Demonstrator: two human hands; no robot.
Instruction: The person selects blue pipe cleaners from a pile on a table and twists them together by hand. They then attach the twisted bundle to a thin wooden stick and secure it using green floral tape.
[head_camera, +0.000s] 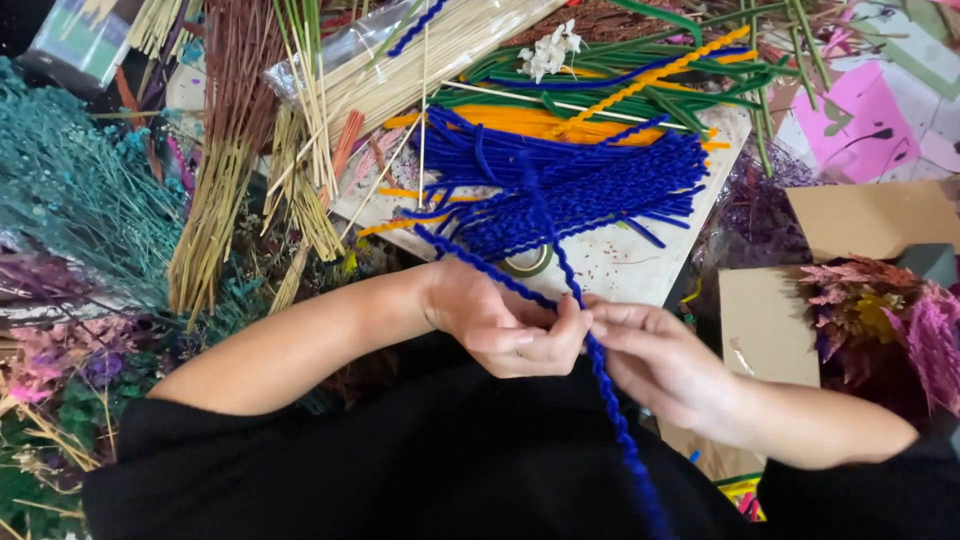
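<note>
My left hand (500, 322) and my right hand (660, 358) meet near the lower middle of the head view, fingertips touching. Both pinch blue twisted pipe cleaners (600, 370). One strand runs up and left from my left hand toward the pile. Another drops down past my right hand over my black clothing. A heap of blue twisted pipe cleaners (580, 180) lies just beyond my hands on a pale board (625, 262). Yellow-orange pipe cleaners (545, 124) and green ones (640, 75) lie behind the heap.
A tape roll (527, 264) peeks from under the blue heap. Teal dried foliage (70, 195) and straw bundles (215, 210) fill the left. Cardboard pieces (870, 215) and pink dried flowers (900, 320) sit right. Pink paper (860, 120) lies far right.
</note>
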